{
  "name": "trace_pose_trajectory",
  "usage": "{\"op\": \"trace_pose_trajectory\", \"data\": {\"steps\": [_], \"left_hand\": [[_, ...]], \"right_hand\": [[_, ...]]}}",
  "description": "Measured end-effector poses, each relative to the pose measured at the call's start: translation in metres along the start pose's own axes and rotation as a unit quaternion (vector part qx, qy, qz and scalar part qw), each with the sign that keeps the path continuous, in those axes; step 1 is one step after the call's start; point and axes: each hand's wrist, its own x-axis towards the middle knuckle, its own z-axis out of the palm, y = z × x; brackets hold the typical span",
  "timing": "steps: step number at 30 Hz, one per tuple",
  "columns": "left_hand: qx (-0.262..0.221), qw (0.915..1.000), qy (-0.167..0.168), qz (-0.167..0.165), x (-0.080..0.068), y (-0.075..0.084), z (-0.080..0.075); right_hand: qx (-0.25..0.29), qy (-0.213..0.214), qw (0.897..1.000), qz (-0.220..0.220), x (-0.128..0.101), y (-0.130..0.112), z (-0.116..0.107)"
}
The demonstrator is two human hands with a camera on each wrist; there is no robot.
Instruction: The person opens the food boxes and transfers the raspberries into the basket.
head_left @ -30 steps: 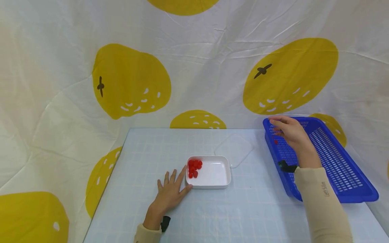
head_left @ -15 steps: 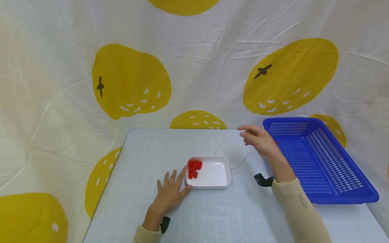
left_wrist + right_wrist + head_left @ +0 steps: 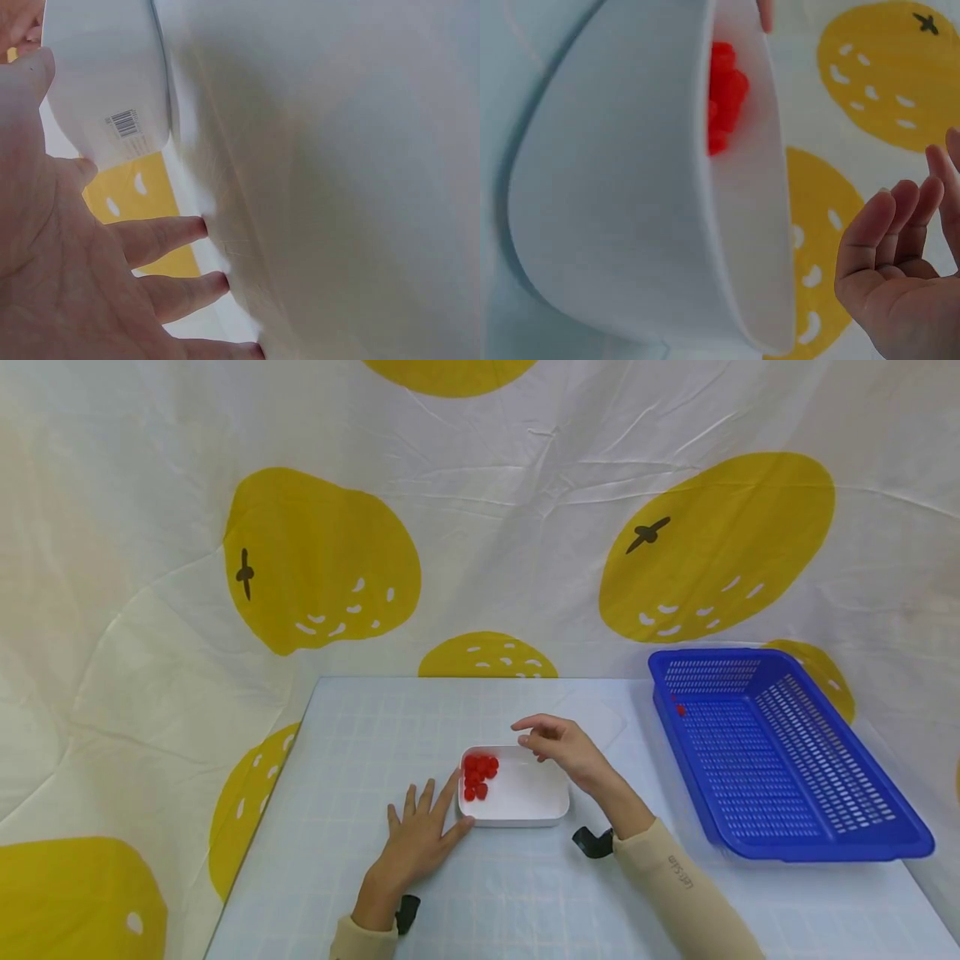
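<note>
Blue slotted basket point(image 3: 780, 752) at the table's right edge holds one red berry point(image 3: 680, 711). White dish point(image 3: 525, 797), centre, holds the red berry cluster point(image 3: 478, 775). Left hand point(image 3: 416, 837) lies flat, fingers spread, steadying its side (thumb touching); right hand point(image 3: 558, 745) hovers above, fingers relaxed, empty.

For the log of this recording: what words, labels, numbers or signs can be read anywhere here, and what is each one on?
Small dark print on the right sleeve: there, but too small and tilted to read.
Barcode sticker on the underside of the white dish, by the left hand: bars show, digits too blurred to read.
Blue basket, yellow-fruit cloth, table mat: no text visible.
</note>
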Motion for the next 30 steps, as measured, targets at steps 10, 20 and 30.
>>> {"op": "trace_pose_trajectory", "data": {"steps": [10, 20, 30], "left_hand": [[0.001, 1.0, -0.003, 0.004, 0.001, -0.002, 0.0], [0.003, 1.0, -0.002, 0.007, 0.001, -0.002, 0.001], [0.003, 0.9999, 0.001, 0.011, 0.002, -0.003, 0.001]], "right_hand": [[-0.009, -0.034, 0.999, 0.03, 0.008, 0.034, 0.033], [-0.058, -0.047, 0.997, -0.009, 0.011, 0.048, 0.049], [-0.122, -0.036, 0.991, -0.041, 0.02, 0.054, 0.063]]}}
